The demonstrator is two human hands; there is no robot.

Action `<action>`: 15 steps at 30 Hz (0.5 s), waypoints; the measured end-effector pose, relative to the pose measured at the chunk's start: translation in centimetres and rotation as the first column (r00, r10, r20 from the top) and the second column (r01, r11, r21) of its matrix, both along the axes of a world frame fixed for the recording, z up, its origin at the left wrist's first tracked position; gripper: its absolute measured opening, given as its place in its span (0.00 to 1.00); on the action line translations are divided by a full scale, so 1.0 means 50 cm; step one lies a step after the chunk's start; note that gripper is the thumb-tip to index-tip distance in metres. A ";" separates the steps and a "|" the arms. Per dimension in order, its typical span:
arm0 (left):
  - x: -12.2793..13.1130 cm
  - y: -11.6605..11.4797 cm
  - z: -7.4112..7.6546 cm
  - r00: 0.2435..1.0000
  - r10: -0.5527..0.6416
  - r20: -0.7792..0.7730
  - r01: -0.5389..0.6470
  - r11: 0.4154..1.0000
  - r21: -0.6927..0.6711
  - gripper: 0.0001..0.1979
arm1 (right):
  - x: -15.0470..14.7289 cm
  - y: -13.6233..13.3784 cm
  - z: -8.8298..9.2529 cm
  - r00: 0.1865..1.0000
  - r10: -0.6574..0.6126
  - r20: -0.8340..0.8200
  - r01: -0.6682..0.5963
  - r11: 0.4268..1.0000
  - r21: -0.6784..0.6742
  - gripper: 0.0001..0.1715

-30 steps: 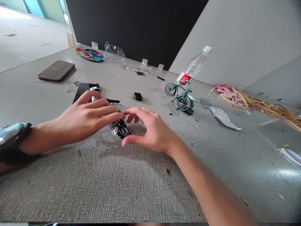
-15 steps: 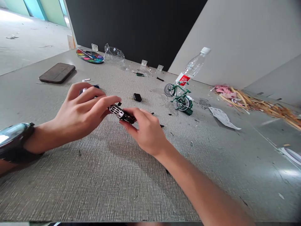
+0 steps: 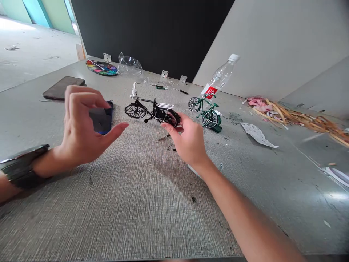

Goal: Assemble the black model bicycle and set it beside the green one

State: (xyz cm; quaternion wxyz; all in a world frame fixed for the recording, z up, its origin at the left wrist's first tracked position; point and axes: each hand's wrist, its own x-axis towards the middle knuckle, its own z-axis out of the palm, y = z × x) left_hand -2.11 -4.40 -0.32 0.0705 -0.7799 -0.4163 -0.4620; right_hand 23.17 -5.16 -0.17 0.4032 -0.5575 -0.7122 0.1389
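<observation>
A black toy bicycle (image 3: 148,108) with white handlebars and a white rear rack is held up side-on over the table. My right hand (image 3: 188,140) pinches its rear wheel between thumb and fingers. Left of the bicycle, my left hand (image 3: 84,123) is raised with thumb and curled fingers apart, holding nothing. Behind that hand lies a dark blue phone (image 3: 102,118), partly hidden. A green toy bicycle (image 3: 205,112) stands to the right, in front of a clear bottle (image 3: 222,78) that leans.
A brown case (image 3: 61,87) lies at the left, a paint palette (image 3: 102,68) and clear plastic packaging (image 3: 129,65) at the back. Small dark pieces lie near my right hand. Printed paper (image 3: 258,134) and wood shavings (image 3: 297,118) are at the right.
My left hand has come off the black bicycle and moved left, its fingers apart. The bicycle has turned side-on in my right hand, which has moved slightly right.
</observation>
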 end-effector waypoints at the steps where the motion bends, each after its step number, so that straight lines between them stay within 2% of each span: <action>1: 0.003 0.005 -0.005 0.999 -0.025 0.046 0.028 0.996 -0.079 0.23 | 0.003 0.003 -0.002 0.999 0.002 -0.049 -0.002 1.000 0.001 0.21; 4: 0.015 0.021 -0.020 0.984 -0.064 0.164 0.109 0.953 -0.282 0.21 | 0.008 0.011 -0.006 0.985 0.033 -0.170 -0.033 0.999 0.004 0.20; 9: 0.031 0.043 -0.023 0.934 -0.100 0.344 0.219 0.919 -0.328 0.29 | 0.008 0.016 -0.007 0.939 0.112 -0.324 -0.142 0.987 -0.071 0.21; 11: 0.037 0.047 -0.014 0.900 -0.117 0.420 0.313 0.844 -0.435 0.27 | 0.008 0.016 -0.007 0.914 0.152 -0.377 -0.204 0.974 -0.101 0.22; 13: 0.045 0.050 -0.006 0.867 -0.125 0.481 0.407 0.735 -0.542 0.24 | 0.007 0.016 -0.008 0.893 0.189 -0.408 -0.255 0.960 -0.113 0.22; 15: 0.056 0.055 -0.002 0.831 -0.151 0.536 0.489 0.659 -0.572 0.19 | 0.006 0.015 -0.010 0.877 0.215 -0.430 -0.292 0.948 -0.123 0.23</action>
